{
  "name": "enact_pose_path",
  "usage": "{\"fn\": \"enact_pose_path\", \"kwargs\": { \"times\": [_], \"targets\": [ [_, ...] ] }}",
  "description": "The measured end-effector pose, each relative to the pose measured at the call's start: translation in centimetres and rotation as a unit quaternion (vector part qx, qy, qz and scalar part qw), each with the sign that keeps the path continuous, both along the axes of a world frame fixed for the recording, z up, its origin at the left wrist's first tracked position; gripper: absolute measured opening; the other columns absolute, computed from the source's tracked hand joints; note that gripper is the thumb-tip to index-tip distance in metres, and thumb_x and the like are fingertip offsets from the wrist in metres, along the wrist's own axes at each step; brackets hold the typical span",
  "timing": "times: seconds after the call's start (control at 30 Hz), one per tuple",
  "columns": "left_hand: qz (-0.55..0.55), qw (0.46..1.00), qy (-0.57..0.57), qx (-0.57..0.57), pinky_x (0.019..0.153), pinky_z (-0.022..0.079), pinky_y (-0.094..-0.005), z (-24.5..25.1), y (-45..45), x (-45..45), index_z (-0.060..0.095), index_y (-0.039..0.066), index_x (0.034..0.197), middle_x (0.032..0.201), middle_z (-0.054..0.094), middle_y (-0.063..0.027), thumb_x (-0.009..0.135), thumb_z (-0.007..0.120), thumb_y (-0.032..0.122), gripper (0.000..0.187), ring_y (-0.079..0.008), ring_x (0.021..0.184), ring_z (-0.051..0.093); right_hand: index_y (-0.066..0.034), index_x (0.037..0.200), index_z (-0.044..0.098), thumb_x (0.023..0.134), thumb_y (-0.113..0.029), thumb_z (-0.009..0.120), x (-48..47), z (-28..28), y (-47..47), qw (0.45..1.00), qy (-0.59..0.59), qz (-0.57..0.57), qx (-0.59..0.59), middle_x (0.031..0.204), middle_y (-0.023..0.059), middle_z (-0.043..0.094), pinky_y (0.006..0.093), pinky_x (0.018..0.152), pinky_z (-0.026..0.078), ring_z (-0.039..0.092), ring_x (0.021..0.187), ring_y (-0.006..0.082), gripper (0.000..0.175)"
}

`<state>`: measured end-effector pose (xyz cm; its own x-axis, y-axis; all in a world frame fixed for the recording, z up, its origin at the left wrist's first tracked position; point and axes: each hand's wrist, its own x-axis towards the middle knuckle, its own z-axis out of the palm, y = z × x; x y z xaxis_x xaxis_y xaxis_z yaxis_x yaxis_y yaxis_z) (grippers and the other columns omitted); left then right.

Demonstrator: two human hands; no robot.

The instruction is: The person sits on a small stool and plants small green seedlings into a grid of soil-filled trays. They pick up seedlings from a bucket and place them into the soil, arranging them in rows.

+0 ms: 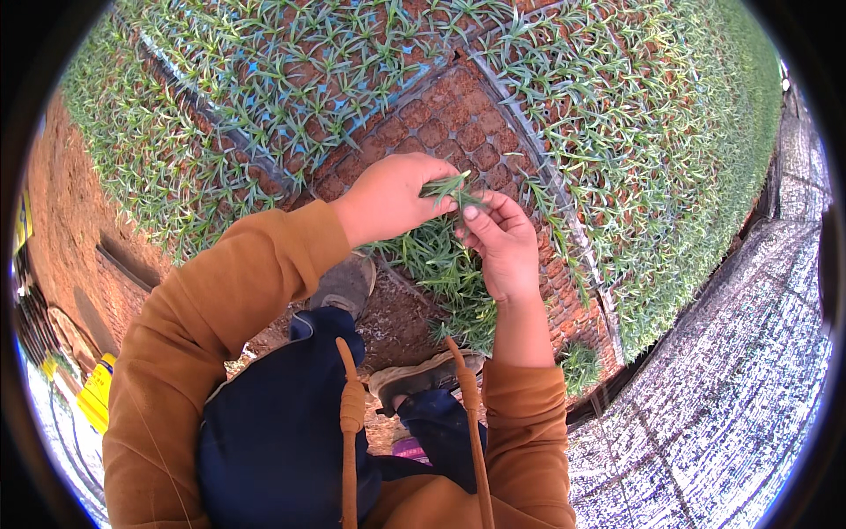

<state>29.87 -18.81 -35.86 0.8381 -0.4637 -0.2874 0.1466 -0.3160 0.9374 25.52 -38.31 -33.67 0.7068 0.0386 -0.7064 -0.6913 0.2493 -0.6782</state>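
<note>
My left hand (400, 197) is closed around a small bunch of green seedlings (439, 188), whose narrow leaves stick out past the fingers. Close against it, my right hand (507, 241) pinches a leafy seedling (466, 200) between thumb and fingers. Both hands are above a cell tray (433, 132) filled with reddish-brown growing medium, its far cells bare of plants. Below the hands lies a loose heap of cut seedlings (456, 284), partly hidden by my right hand and wrist. The lower stems in both grips are hidden by the fingers.
Planted trays (317, 86) spread beyond, and more (634, 165) stand on the right past a pale tray edge (548, 162). A small seedling clump (579, 367) lies near the front right. Shade netting (714, 370) borders the right. My shoes (347, 284) stand on bare soil.
</note>
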Motion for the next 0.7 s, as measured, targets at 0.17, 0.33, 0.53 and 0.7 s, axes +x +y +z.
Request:
{"fn": "enact_pose_path", "kwargs": {
  "times": [0.17,0.33,0.53,0.7],
  "targets": [
    [0.004,0.997,0.029,0.073,0.083,0.05,-0.0407,-1.4,0.6,0.4,0.069,0.006,0.108,0.099,0.068,-0.0172,0.084,0.072,0.02,0.028,-0.0336,0.092,0.065,-0.0033,0.102,0.066,0.09,-0.004,0.069,2.2,-0.4,-1.6,0.973,-0.142,-0.131,-0.126,0.089,0.0018,0.068,0.0196,0.061,0.045,0.061,0.072,0.007,0.012],
    [0.048,0.992,0.117,0.024,0.083,0.049,-0.0346,-1.8,0.9,0.6,0.068,0.001,0.104,0.095,0.07,-0.0117,0.086,0.073,0.019,0.026,-0.021,0.09,0.066,-0.0012,0.099,0.07,0.088,-0.005,0.067,5.3,-3.2,-5.3,0.805,-0.242,0.112,-0.529,0.094,0.0067,0.07,0.0269,0.071,0.051,0.064,0.076,0.0139,0.012],
    [0.066,0.979,0.195,-0.009,0.078,0.048,-0.0315,-1.6,0.8,1.1,0.068,0.003,0.105,0.087,0.066,-0.0039,0.087,0.073,0.019,0.025,-0.0121,0.083,0.06,-0.0057,0.093,0.071,0.08,-0.006,0.065,6.1,-3.4,-6.0,0.711,-0.286,0.217,-0.604,0.093,0.0151,0.068,0.042,0.077,0.053,0.066,0.082,0.0347,0.014],
    [0.062,0.975,0.212,-0.019,0.074,0.047,-0.0315,-1.7,0.3,0.9,0.067,0.003,0.105,0.083,0.064,-0.0017,0.088,0.072,0.02,0.024,-0.011,0.078,0.057,-0.0069,0.09,0.072,0.079,-0.006,0.065,6.5,-4.3,-4.9,0.671,-0.283,0.283,-0.624,0.089,0.0123,0.068,0.0427,0.078,0.053,0.066,0.083,0.0343,0.013]
  ]
}}
